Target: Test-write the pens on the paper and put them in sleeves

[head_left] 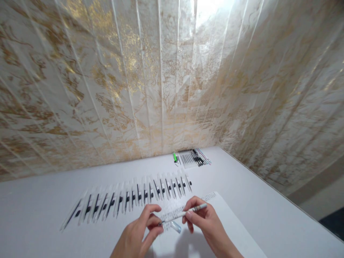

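Note:
A slim white pen [176, 216] is held level above a sheet of paper [228, 229] bearing rows of writing. My right hand [205, 220] pinches its body near the pale blue-grey end. At the other end, the fingers of my left hand [146, 227] close around the dark tip; whether they also hold a small part is hidden. A light blue translucent cap [176, 227] lies on the paper, just below the pen and between my hands.
Across the white table [34, 215] runs a long row of clear pen barrels with dark refills [127, 199] and small black pieces. Farther back lie a green item [175, 157] and a group of pens and refills [195, 157]. A gold-patterned curtain [134, 89] hangs behind.

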`<state>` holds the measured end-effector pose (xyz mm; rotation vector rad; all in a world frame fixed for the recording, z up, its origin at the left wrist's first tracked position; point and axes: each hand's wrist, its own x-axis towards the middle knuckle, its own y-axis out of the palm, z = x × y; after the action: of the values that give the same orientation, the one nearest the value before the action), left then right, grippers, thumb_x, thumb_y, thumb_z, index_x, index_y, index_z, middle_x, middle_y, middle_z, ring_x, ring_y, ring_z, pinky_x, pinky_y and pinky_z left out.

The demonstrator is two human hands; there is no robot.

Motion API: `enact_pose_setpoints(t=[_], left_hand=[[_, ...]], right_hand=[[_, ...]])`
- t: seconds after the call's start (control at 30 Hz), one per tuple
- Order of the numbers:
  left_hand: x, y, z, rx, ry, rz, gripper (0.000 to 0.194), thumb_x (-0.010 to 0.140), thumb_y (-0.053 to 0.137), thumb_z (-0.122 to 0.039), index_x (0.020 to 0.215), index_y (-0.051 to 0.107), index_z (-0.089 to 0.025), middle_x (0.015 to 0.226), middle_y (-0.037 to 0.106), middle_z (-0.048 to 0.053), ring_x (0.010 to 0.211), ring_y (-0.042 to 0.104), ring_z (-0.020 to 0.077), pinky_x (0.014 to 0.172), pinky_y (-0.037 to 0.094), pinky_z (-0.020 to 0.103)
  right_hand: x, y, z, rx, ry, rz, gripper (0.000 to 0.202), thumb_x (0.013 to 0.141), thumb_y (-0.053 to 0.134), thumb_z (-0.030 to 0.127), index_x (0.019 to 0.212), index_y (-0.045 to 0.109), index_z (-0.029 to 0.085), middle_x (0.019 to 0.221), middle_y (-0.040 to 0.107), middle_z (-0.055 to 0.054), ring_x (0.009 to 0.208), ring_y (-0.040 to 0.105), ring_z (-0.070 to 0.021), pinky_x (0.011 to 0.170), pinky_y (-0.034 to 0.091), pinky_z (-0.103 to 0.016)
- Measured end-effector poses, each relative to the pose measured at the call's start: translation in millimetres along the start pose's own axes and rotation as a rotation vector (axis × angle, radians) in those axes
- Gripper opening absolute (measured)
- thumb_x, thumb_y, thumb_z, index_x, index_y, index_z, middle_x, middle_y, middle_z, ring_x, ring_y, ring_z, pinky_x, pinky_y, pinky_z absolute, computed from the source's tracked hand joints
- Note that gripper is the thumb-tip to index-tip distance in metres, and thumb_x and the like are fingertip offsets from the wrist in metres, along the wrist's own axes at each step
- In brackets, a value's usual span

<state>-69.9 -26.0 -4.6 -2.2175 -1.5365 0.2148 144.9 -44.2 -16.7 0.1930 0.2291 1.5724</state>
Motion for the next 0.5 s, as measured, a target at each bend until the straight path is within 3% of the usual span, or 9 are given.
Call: enact_pose_setpoints(t=[0.2, 0.5], left_hand=[[0, -4.2, 14, 0.214, 0.124, 0.122, 0.028, 0.088, 0.051, -0.016, 0.111, 0.048, -0.031, 0.087, 0.069, -0.006, 0.08, 0.067, 0.0128, 0.074, 0.047, 0.021], [2, -8.7, 19, 0.346, 0.288, 0.111, 0.034, 0.088, 0.054, -0.011, 0.113, 0.046, -0.032, 0.088, 0.065, -0.007, 0.08, 0.066, 0.0126, 0.073, 0.05, 0.021]], right_hand=[[-3, 3, 10, -0.15, 0.016, 0.019, 0.025, 0.07, 0.078, 0.035, 0.075, 0.064, 0.015, 0.059, 0.064, 0.001, 0.05, 0.05, -0.0087, 0.05, 0.04, -0.021], [-5, -1, 17, -0.216, 0.117, 0.098, 0.017, 0.066, 0.077, 0.026, 0.072, 0.065, 0.016, 0.063, 0.067, -0.001, 0.053, 0.056, -0.0123, 0.051, 0.045, -0.024]])
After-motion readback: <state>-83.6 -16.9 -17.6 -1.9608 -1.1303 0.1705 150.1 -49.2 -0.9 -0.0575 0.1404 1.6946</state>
